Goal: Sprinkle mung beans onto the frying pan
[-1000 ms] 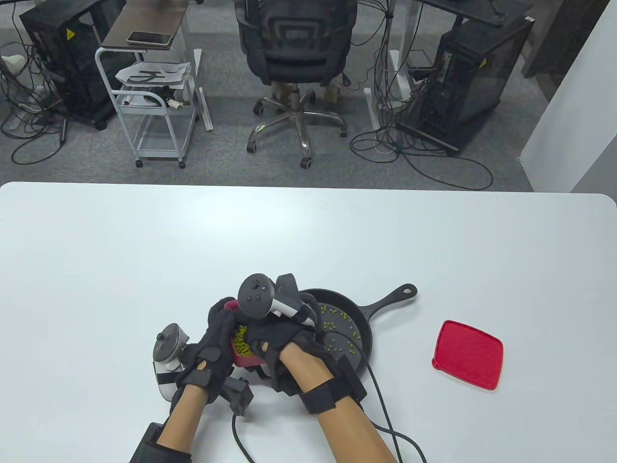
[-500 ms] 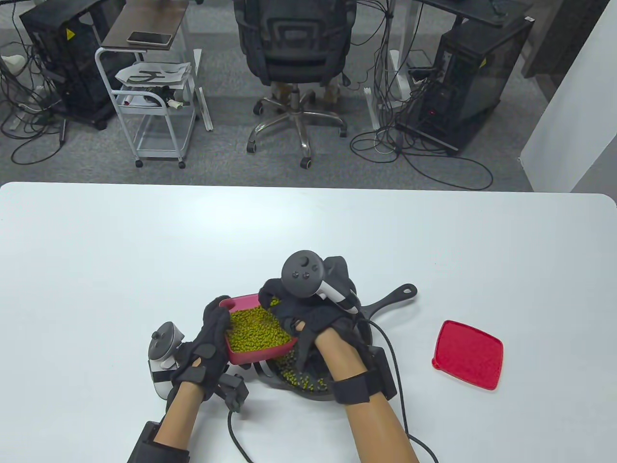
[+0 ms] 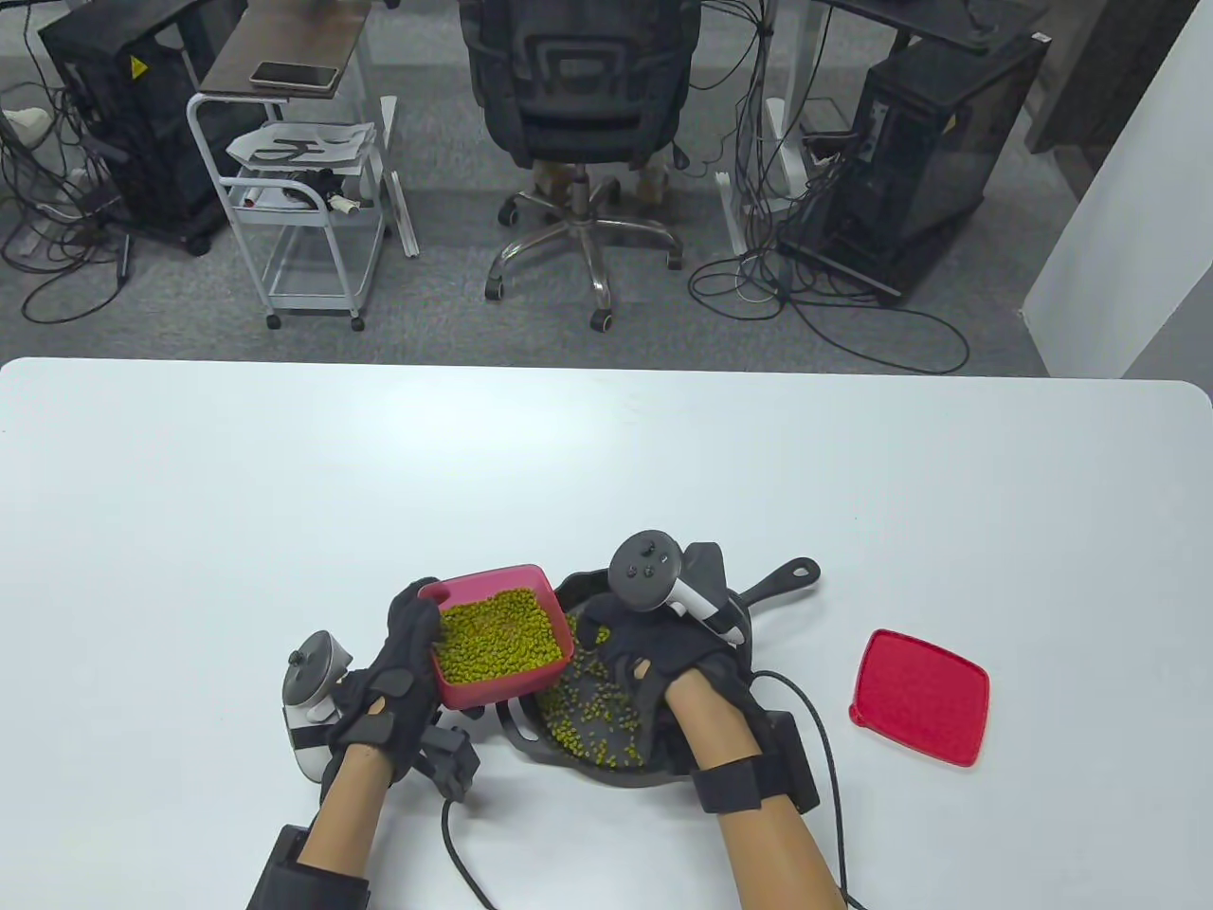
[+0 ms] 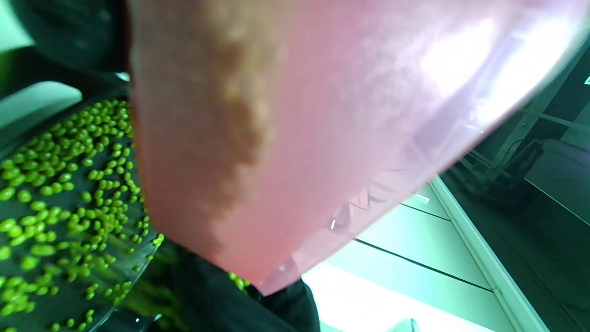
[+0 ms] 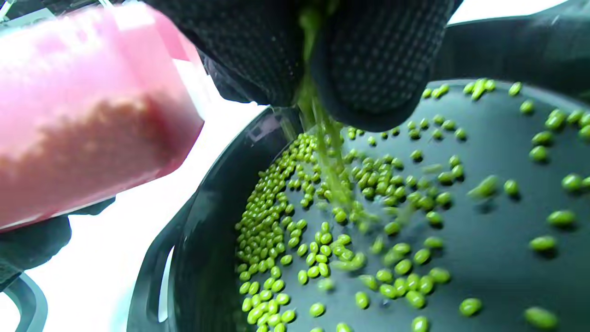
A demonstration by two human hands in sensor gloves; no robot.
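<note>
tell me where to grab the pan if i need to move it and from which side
Grip the pan by its long handle, which sticks out toward the far right, away from the hands, and lies free on the table. Come in from the right, fingers around the handle. The bowl holds loose beans, so I would keep it level. The small loop at the near left is a second hold.

I can read no words, brand names or numbers anywhere. The only sign I can make out is a small yellow warning triangle on the black computer case at the far left; its symbol is too small to tell. Another yellow mark sits on the black case at the right, unreadable.
</note>
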